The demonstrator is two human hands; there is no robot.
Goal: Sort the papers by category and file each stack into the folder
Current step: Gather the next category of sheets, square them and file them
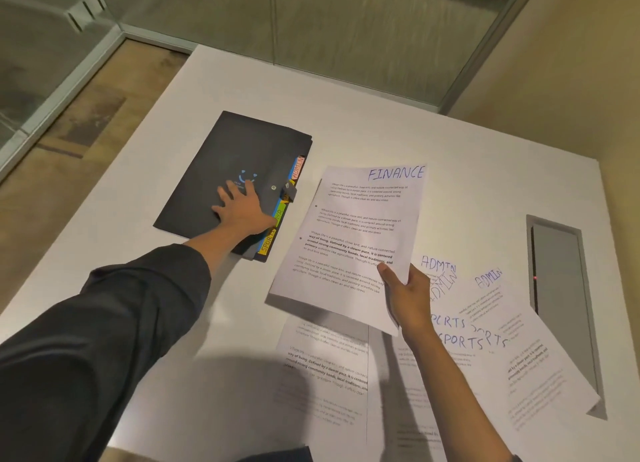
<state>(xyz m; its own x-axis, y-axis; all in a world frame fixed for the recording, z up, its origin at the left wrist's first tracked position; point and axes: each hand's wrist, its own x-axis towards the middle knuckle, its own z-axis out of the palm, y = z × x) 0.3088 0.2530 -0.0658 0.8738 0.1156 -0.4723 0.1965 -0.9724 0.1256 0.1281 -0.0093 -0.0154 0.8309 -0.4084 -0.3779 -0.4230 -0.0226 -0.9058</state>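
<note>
We are pressing the flat, spread left hand (244,207) on the closed folder (221,177) to steady it, while the right hand (407,293) is pinching the FINANCE stack (349,240) just right of it, ready for filing.

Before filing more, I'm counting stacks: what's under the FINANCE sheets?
Under the FINANCE sheets, held in the right hand: another printed sheet on the table; its heading is covered.
</note>
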